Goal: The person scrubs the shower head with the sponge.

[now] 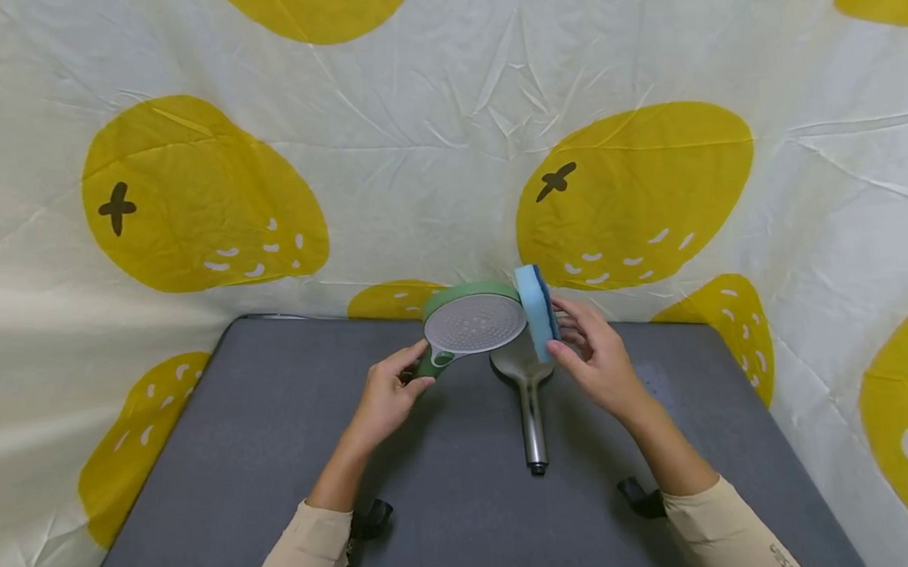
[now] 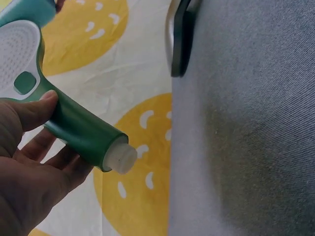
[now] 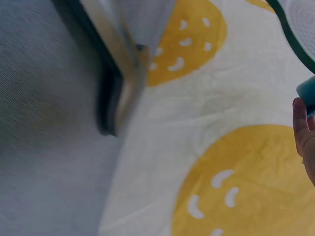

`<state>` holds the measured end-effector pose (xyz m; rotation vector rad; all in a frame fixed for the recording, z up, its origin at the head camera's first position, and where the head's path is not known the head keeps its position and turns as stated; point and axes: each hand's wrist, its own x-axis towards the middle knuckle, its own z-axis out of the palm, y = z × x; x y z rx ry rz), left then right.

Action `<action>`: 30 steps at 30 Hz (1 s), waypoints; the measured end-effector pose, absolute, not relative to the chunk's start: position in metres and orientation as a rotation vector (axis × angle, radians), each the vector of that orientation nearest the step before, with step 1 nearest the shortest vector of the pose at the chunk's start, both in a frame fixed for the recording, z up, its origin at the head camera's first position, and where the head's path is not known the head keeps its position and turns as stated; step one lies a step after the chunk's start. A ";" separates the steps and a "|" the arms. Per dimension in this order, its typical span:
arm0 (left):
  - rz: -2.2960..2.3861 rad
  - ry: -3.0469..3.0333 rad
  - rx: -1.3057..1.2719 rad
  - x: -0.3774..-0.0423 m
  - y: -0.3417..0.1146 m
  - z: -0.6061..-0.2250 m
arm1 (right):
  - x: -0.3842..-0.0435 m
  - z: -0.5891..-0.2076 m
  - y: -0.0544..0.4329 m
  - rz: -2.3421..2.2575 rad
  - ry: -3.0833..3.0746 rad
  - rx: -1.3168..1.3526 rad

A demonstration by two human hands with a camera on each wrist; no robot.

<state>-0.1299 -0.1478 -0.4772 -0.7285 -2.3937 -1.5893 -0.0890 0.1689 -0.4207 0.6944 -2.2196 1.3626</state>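
A green shower head (image 1: 475,323) with a pale grey spray face is held up above the table, its face toward me. My left hand (image 1: 386,396) grips its green handle (image 2: 81,125), thumb on the front just below a green button. The handle's whitish threaded end (image 2: 121,156) sticks out past the fingers. In my right hand (image 1: 595,358) is a light-blue sponge (image 1: 534,312) with a darker blue layer, pinched between thumb and fingers. It stands on edge at the shower head's right rim; whether they touch I cannot tell. The right wrist view catches only part of this hand (image 3: 306,142).
Below the hands, a silver shower head (image 1: 531,414) lies on the dark grey table (image 1: 278,406), handle toward me. A white curtain (image 1: 421,193) with yellow fruit prints hangs behind and at both sides. Black straps (image 1: 642,498) sit by both wrists.
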 end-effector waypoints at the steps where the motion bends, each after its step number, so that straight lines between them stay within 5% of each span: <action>1: -1.573 -2.395 -0.734 -0.130 -0.148 -0.477 | -0.089 -0.416 0.170 1.339 -2.233 0.695; 16: -1.374 -2.416 -0.727 -0.125 -0.144 -0.469 | -0.081 -0.362 0.161 0.841 -2.341 0.741; 30: -1.528 -2.383 -0.567 -0.124 -0.142 -0.471 | -0.092 -0.394 0.189 0.902 -2.409 0.527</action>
